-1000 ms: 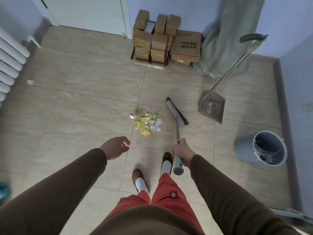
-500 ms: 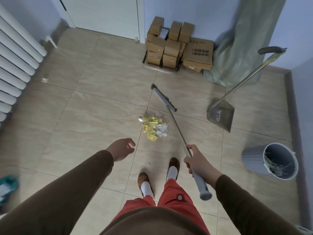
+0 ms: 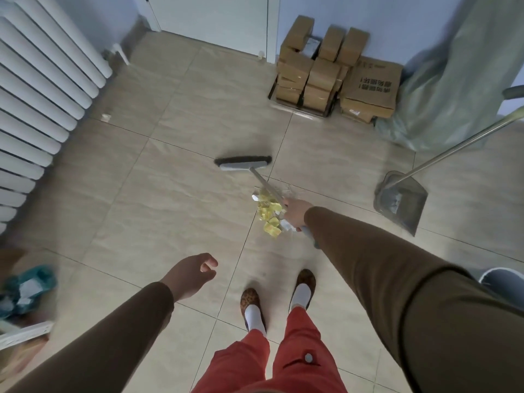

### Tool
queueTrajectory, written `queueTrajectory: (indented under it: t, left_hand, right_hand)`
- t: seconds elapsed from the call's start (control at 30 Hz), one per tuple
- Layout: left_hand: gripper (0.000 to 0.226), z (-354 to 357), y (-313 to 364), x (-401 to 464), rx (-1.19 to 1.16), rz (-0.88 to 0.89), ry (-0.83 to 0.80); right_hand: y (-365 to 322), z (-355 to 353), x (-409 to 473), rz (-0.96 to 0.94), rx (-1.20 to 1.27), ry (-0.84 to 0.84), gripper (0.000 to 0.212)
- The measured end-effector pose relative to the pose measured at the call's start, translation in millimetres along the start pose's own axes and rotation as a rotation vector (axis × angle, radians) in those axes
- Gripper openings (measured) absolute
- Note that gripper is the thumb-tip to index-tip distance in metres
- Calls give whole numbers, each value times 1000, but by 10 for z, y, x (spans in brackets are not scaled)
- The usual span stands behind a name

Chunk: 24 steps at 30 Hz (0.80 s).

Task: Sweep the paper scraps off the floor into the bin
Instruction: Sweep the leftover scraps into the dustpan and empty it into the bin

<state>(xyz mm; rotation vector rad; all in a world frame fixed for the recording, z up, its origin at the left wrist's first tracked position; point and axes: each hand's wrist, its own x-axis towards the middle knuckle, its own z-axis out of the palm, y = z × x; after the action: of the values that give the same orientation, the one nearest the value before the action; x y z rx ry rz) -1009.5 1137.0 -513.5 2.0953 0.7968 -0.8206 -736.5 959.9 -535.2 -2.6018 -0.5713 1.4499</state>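
A heap of yellow and white paper scraps (image 3: 268, 214) lies on the tiled floor in front of my feet. My right hand (image 3: 296, 213) grips the broom handle, reaching out over the heap. The broom head (image 3: 243, 163) is beyond the scraps, up and to their left. My left hand (image 3: 192, 275) hangs free over the floor with loosely curled fingers, holding nothing. A grey dustpan (image 3: 401, 204) with a long handle stands on the floor to the right. Only the rim of the grey bin (image 3: 502, 276) shows at the right edge, behind my right sleeve.
Stacked cardboard boxes (image 3: 334, 75) and a green sack (image 3: 459, 75) stand against the far wall. A white radiator (image 3: 39, 89) lines the left wall. A teal object (image 3: 25, 290) lies at the lower left. A small scrap (image 3: 106, 117) lies near the radiator.
My right arm has stretched forward and the broom head has swung left, past the scraps. The view turned left, so the bin has slid almost out of sight. My left hand stays empty.
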Motion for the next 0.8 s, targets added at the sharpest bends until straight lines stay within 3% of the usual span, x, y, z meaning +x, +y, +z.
queueTrajectory:
  t: [0.17, 0.3, 0.37, 0.5, 0.6, 0.7, 0.8]
  left_hand:
    - [17, -22, 28, -2, 2, 17, 0]
    - [23, -74, 172, 23, 26, 52, -7]
    - [23, -104, 278, 37, 39, 85, -10]
    - [19, -157, 569, 107, 64, 140, -20]
    - [14, -182, 953, 183, 110, 200, -29]
    - [15, -180, 1549, 303, 178, 290, -32]
    - [17, -125, 2354, 388, 240, 408, -33]
  right_hand:
    - [562, -287, -468, -5, -396, 45, 73]
    - [1020, -765, -973, -61, -696, 145, 69]
    - [1244, -916, -1347, -24, -713, 145, 65]
    - [1913, -725, -2071, 141, -472, 187, 53]
    - [2407, -173, -2473, 226, -48, 193, 44]
    - [2555, 397, -2867, 247, 295, 152, 21]
    - [2611, 733, -3139, 248, 542, 136, 12]
